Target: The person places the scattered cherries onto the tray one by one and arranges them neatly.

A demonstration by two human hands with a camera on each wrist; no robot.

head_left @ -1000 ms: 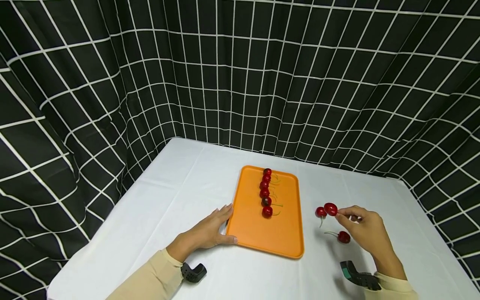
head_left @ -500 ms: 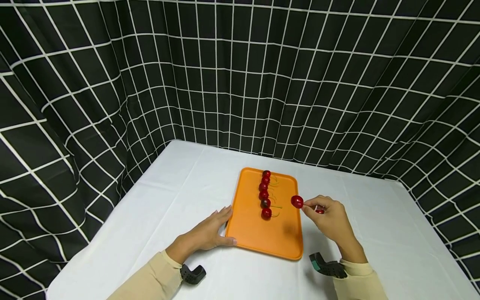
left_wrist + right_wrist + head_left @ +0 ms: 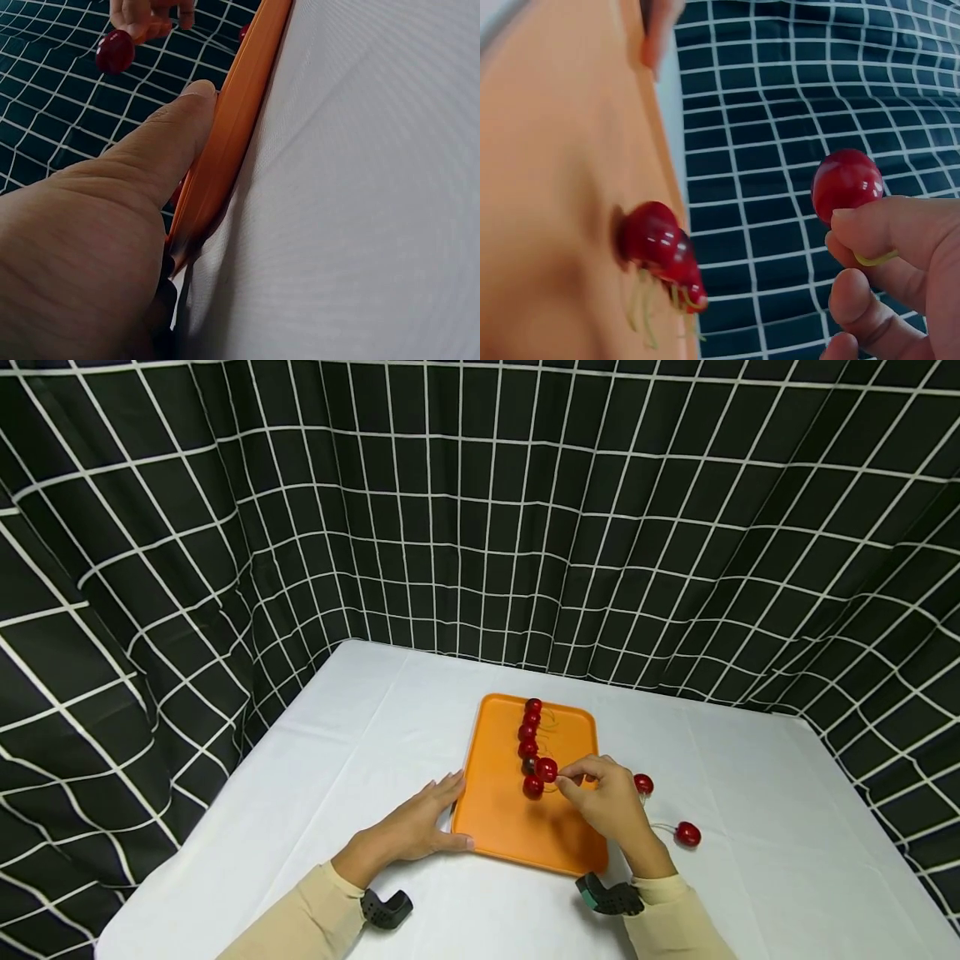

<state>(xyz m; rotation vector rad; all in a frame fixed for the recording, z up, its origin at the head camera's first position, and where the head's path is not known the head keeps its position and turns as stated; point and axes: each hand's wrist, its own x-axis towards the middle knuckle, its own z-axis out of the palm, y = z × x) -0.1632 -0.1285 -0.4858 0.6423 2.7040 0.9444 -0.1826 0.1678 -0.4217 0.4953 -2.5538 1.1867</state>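
My right hand (image 3: 609, 800) pinches a red cherry (image 3: 546, 769) at its stem between thumb and fingertips. It hangs over the orange tray (image 3: 491, 818), overlapping the near end of a row of cherries (image 3: 527, 732) in the head view. In the right wrist view the pinched cherry (image 3: 846, 184) is apart from the row, and a bit of green stem shows below the thumb. At the tray's near left corner lies my left hand (image 3: 412, 823), fingers along the left side. Its thumb (image 3: 161, 142) rests against the rim in the left wrist view.
Two more cherries lie on the white tablecloth right of the tray: one cherry (image 3: 642, 783) just beyond my right hand, another cherry (image 3: 687, 834) nearer. A black curtain (image 3: 517, 527) with a white grid stands behind the table.
My right hand has carried the cherry leftward from the tablecloth to above the tray, near the row's near end. The left hand has stayed at the tray corner.
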